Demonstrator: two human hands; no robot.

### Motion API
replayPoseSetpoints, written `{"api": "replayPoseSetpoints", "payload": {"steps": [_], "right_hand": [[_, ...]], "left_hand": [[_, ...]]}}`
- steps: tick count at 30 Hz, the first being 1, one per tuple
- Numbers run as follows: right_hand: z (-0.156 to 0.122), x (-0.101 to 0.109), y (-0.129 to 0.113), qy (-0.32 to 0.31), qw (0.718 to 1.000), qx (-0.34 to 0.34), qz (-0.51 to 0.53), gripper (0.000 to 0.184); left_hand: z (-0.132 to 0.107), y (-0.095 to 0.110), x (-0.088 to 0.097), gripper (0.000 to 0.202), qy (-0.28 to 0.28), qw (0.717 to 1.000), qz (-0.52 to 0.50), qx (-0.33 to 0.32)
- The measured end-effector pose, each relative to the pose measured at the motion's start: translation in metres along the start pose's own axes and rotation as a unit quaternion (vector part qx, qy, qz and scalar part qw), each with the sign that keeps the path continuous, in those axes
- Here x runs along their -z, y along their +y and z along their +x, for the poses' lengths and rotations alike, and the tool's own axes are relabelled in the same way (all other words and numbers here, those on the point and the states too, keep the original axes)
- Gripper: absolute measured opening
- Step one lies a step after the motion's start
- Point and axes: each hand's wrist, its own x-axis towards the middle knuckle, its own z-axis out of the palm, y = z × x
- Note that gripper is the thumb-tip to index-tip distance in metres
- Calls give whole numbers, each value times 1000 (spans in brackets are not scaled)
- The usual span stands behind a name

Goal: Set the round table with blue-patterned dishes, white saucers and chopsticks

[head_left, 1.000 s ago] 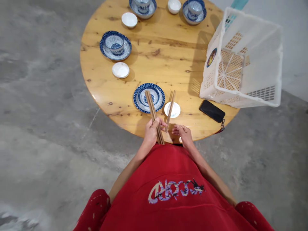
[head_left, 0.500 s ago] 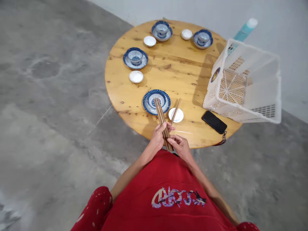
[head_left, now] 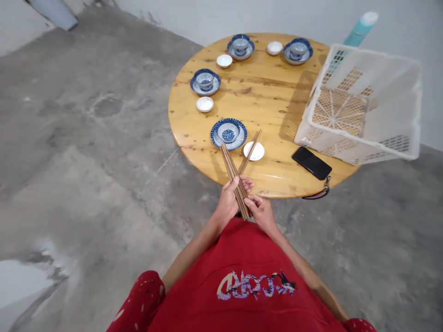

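Note:
A bundle of brown wooden chopsticks (head_left: 231,167) is held in my left hand (head_left: 228,198), thumb across the top. My right hand (head_left: 261,211) pinches the lower end of the same bundle, near my body. Just beyond the tips stands a blue-and-white bowl (head_left: 228,133) on a blue-rimmed plate (head_left: 213,134). To the right of that plate is a small white dish (head_left: 258,153), with a pair of chopsticks (head_left: 254,142) resting across it. Their near ends pass behind the bundle.
The round wooden table (head_left: 256,106) carries more place settings along its far and left sides, such as a plate with a bowl (head_left: 205,80) and a white dish (head_left: 205,104). At right are a white plastic crate (head_left: 346,133), a black phone (head_left: 311,163) and a turquoise cylinder (head_left: 360,30).
My view has shifted, so the table sits further right and slightly higher. The bundle's tips have drawn back from over the bowl to the plate's near edge. Both hands keep their hold.

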Motion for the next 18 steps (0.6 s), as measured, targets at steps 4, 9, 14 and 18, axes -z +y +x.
{"api": "replayPoseSetpoints", "payload": {"steps": [4, 9, 14, 18], "right_hand": [[-12, -10, 8, -10, 993, 63, -100, 32], [-17, -28, 15, -60, 998, -10, -17, 34], [-11, -42, 13, -39, 996, -62, 42, 34], [1, -67, 6, -28, 993, -97, 66, 36]], "left_hand": [[-20, -2, 6, 28, 62, 997, 8, -51], [-35, -2, 26, 30, 93, 992, -2, -81], [-30, 13, 46, 32, 104, 987, -22, -117], [-25, 42, 71, 31, 124, 982, -17, -141]]}}
